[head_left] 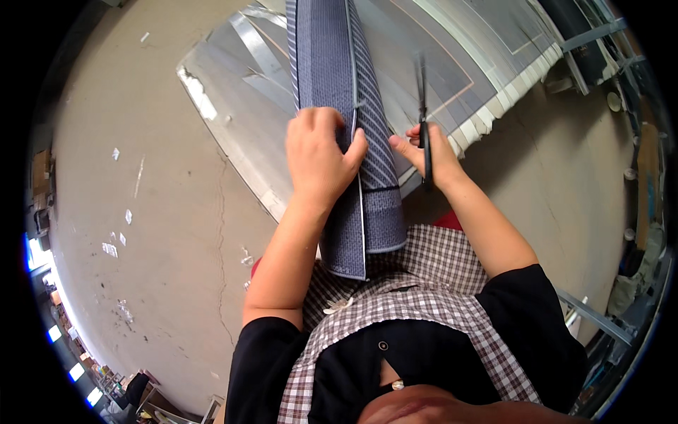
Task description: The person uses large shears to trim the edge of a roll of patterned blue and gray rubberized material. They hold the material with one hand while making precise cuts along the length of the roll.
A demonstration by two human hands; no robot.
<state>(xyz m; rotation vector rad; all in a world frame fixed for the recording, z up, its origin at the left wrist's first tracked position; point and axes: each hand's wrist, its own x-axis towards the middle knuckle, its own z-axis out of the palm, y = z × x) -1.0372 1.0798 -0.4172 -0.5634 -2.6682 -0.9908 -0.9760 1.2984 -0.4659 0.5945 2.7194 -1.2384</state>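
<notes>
Looking from the left, the concrete floor (162, 233) is bare and cracked, with small white scraps on it. Next comes a large woven mat (254, 92) in grey with pale stripes, lying flat on the floor. On top of it, a folded blue-grey woven mat (332, 63) runs from the upper edge of the picture down to the person's lap, over the checked apron (424, 283).

The left hand (318, 159) is closed around the folded edge of this blue-grey mat, with the fingers curled over the top and the thumb pressing the side near a white border strip. The right hand (431, 155) is closed on the handles of dark scissors (421, 106), whose blades point away from the person, just beside the right edge of the folded mat. Whether the blades are apart, I cannot tell.

The mat seems light but rather stiff: I judge it as plastic weave, which keeps its fold and may slide on itself. The best place to hold is probably the folded edge, close to the scissors, so the layers stay together.
</notes>
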